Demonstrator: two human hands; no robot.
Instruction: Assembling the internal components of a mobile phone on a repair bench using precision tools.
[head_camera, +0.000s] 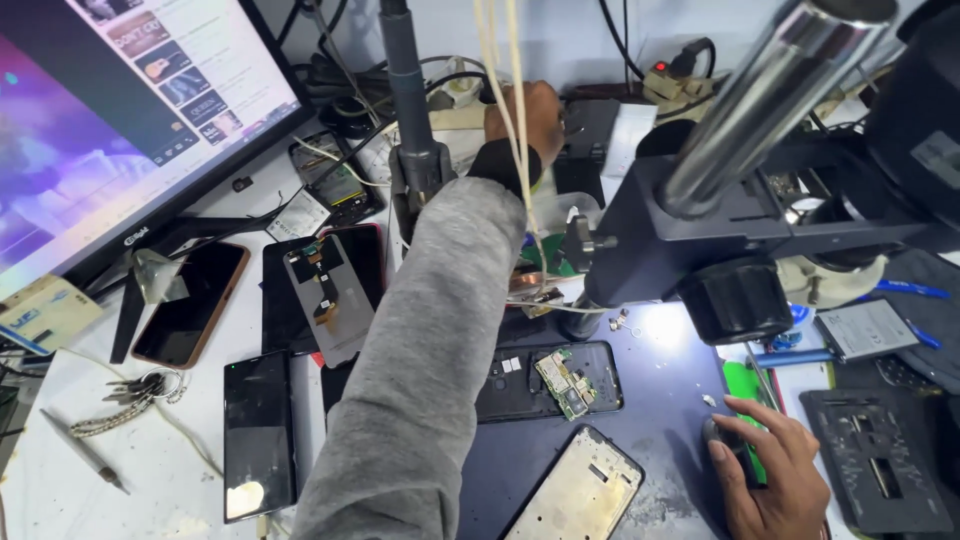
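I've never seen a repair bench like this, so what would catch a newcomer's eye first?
Probably the big black microscope looming at upper right, its shiny metal post slanting toward the camera. Below it, an opened phone with a bare circuit board lies on the dark mat. The grey-sleeved left hand reaches to the back of the bench, while the right hand rests on a small dark object at lower right.
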